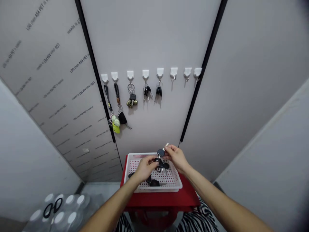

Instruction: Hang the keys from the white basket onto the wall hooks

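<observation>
Hovering above the white basket [166,188] on the red table [169,200], both hands meet on a key bunch [161,154]. The right hand [177,158] pinches its top, with the bunch at that hand's nine o'clock. The left hand [145,168] grips the lower keys, with the bunch at its two o'clock. Loose keys [154,183] lie in the basket at the left hand's five o'clock.

Your left forearm runs in from 7 o'clock, your right from 5 o'clock. Your left hand [145,168] and right hand [177,157] nearly meet at 6 o'clock of centre; fingers curled into pinches.
</observation>
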### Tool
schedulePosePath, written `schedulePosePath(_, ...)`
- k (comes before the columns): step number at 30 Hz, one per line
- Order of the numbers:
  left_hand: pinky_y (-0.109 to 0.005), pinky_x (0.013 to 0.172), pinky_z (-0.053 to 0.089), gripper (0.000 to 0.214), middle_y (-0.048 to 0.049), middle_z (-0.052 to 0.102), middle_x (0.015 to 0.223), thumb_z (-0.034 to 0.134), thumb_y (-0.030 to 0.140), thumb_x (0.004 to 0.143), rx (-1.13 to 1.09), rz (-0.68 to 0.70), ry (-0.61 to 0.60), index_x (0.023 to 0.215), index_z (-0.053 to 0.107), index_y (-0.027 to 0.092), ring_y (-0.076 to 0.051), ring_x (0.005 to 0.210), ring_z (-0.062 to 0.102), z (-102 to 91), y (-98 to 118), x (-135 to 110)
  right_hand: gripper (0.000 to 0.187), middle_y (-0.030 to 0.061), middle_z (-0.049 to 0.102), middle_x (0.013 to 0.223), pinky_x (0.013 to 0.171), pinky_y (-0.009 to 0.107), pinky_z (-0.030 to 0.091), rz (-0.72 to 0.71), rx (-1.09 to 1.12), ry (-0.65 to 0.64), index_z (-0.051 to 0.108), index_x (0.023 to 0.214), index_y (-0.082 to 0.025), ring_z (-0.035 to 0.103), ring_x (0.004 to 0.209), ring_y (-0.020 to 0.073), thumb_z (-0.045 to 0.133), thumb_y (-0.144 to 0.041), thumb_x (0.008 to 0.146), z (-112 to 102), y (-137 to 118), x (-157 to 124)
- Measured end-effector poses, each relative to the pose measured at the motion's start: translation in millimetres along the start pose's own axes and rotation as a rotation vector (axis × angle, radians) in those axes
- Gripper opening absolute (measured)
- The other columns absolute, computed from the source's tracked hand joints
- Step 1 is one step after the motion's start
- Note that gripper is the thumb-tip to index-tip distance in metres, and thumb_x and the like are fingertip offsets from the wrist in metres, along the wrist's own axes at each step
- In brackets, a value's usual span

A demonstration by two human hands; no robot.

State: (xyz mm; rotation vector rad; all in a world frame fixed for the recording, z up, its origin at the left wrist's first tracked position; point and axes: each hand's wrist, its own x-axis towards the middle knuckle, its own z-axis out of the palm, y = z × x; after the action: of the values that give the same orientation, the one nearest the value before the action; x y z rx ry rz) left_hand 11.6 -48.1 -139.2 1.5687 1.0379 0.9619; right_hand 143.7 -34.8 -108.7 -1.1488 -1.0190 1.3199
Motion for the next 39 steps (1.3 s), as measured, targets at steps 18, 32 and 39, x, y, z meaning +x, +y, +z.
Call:
schedulePosePath(18,-0.018,0.05,0.034,0.022,0.0011,0.049,0.06,0.036,0.024,0.064,-0.117,-0.139,-0.089,0.074,0.052,0.012,-0.006,0.053,0.042,-35.3,62.9,19.1,0.01,0.0025,0.052,0.072,0.066,0.025,0.034,-0.806,-1.059,-0.282,0.049,0.063,-0.017,0.044,0.071,0.0116,0.042,-0.021,0.068,0.4,-69.8,-10.0)
schedulePosePath(32,-0.02,0.056,0.04,0.029,-0.003,0.053,0.076,0.036,0.019,0.067,0.209,0.338,0.315,0.095,0.042,0.014,-0.007,0.057,0.05,-22.7,185.1,87.1,0.013,-0.0028,0.044,0.049,0.044,0.019,0.036,-0.744,-0.411,0.216,0.047,0.058,-0.014,0.04,0.044,0.0059,0.043,-0.026,0.061,11.6,-195.5,47.0)
schedulePosePath(39,-0.026,0.073,0.037,0.032,-0.0035,0.053,0.086,0.035,0.013,0.066,0.469,0.467,0.403,0.097,0.043,0.015,-0.012,0.077,0.049,-16.4,227.7,99.9,0.008,-0.0027,0.044,0.045,0.035,0.018,0.035,-0.681,-0.25,0.372,0.046,0.052,-0.014,0.042,0.04,0.0061,0.048,-0.02,0.056,19.2,-237.1,71.7)
